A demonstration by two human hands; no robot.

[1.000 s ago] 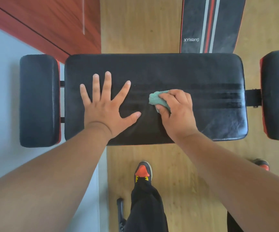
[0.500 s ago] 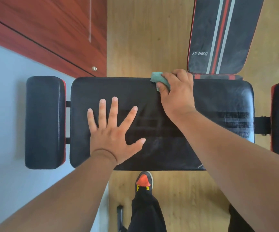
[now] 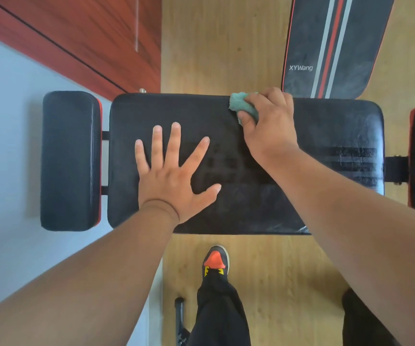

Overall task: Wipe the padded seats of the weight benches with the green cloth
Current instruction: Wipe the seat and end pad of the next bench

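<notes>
Our right hand, gripping the green cloth, has swept from mid-seat beside our flat, spread left hand to the padded seat's far edge, so wiping continues.

One view only: head camera, wide-angle. We look almost straight down from above our own arms, close over the padded seat, which spans the middle of the frame from side to side. Our forearms enter from the lower left and lower right corners; our shoe sits at lower centre, directly beneath the lens. Straight edges bow toward the frame borders. A second bench pad fills the upper right; wooden floor runs down the centre. No second view to share ground with.
</notes>
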